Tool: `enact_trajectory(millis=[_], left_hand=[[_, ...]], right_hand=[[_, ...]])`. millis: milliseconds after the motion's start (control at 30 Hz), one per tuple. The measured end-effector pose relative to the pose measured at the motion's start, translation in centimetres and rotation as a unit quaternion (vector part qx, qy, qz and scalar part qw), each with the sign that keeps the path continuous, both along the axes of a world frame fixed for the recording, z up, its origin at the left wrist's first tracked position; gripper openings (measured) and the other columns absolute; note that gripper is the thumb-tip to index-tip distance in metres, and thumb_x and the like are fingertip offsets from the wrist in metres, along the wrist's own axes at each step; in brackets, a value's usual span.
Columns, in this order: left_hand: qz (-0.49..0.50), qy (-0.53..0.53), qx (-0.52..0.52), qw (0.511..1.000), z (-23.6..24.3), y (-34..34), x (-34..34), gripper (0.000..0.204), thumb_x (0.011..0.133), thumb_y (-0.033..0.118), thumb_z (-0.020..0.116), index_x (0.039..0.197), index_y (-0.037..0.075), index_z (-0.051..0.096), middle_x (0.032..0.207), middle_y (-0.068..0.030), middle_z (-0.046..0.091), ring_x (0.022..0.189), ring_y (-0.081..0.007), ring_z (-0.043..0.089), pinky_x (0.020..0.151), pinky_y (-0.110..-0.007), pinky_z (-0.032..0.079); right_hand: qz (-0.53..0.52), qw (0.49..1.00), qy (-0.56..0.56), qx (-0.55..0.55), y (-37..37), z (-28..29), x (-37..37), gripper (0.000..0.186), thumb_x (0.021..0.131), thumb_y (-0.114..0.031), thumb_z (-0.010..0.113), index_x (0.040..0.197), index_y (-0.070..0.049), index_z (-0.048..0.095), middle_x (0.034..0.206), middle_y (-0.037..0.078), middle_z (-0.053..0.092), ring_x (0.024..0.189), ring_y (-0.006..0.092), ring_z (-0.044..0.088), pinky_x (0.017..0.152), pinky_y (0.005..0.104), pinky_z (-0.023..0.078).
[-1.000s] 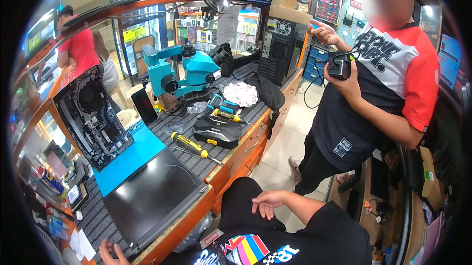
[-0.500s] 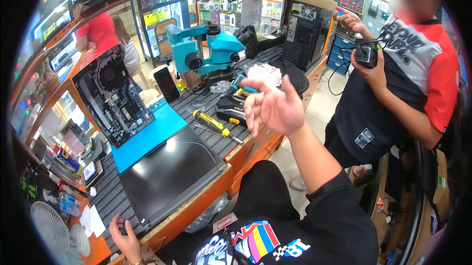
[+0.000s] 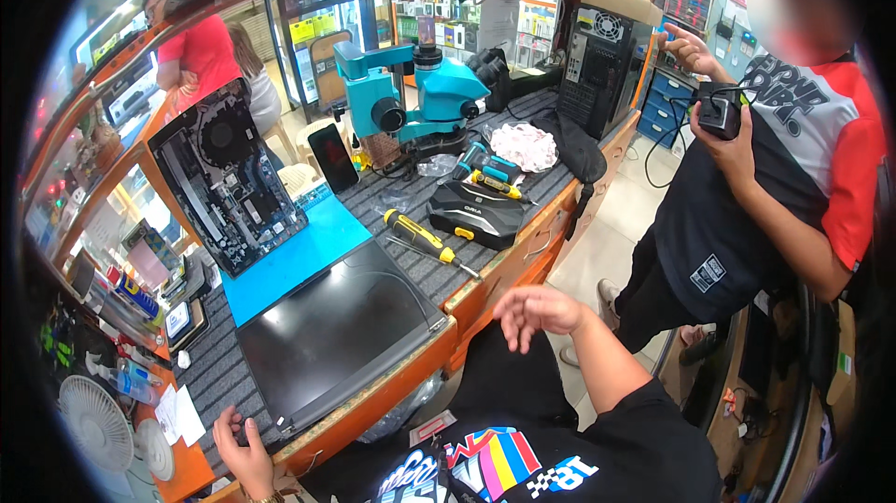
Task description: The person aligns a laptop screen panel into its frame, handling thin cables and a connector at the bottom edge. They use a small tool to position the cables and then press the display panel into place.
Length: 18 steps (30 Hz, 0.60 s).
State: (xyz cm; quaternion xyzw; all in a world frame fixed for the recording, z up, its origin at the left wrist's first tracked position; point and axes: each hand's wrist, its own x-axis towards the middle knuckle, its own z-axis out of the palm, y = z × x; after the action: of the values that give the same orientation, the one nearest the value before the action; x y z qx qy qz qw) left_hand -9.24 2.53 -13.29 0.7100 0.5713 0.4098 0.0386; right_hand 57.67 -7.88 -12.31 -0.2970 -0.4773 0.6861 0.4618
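An opened laptop lies on the workbench with its dark screen (image 3: 341, 330) flat toward me. Its base (image 3: 229, 176), cover removed, stands tilted up behind, showing the fan and boards. My left hand (image 3: 241, 452) is at the bench edge near the screen's lower left corner, fingers loosely apart and empty. In the air above my lap, right of the bench edge, hangs my right hand (image 3: 541, 314), its fingers relaxed and apart, holding nothing. The yellow and black screwdriver (image 3: 420, 236) lies on the mat right of the screen, beside a black tool case (image 3: 474, 214).
A teal microscope (image 3: 411, 97) stands at the back, with a phone (image 3: 333, 157) propped near it. A blue mat (image 3: 280, 270) lies under the laptop. Back right stands a computer tower (image 3: 597, 74). At right a person (image 3: 747, 167) holds a black device. A fan (image 3: 93, 424) sits at left.
My right hand has dropped from above the tool case to over my lap, uncovering the case. My left hand has hardly moved. The view has shifted slightly.
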Motion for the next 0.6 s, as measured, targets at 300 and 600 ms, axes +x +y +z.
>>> enact_trajectory(millis=[300,600], left_hand=[[0.008,-0.003,-0.022,1.0,0.3,0.8,1.2,0.037,0.109,0.011,0.075,0.144,-0.002,0.073,0.116,-0.0115,0.069,0.102,-0.0246,0.062,0.094,-0.04,0.053],[0.024,0.001,-0.01,1.0,-1.1,0.8,-0.7,0.038,0.109,0.01,0.074,0.145,-0.004,0.071,0.117,-0.0137,0.07,0.105,-0.0262,0.062,0.097,-0.042,0.053]], right_hand=[[0.017,0.914,-0.222,-0.338,-4.3,-8.6,0.3,0.064,0.124,-0.057,0.057,0.133,0.005,0.074,0.082,0.018,0.082,0.065,0.0298,0.085,0.056,0.0393,0.071],[0.04,0.917,-0.197,-0.344,-1.8,-8.7,0.6,0.065,0.125,-0.058,0.055,0.138,0.003,0.074,0.089,0.021,0.083,0.066,0.033,0.085,0.055,0.0424,0.071]])
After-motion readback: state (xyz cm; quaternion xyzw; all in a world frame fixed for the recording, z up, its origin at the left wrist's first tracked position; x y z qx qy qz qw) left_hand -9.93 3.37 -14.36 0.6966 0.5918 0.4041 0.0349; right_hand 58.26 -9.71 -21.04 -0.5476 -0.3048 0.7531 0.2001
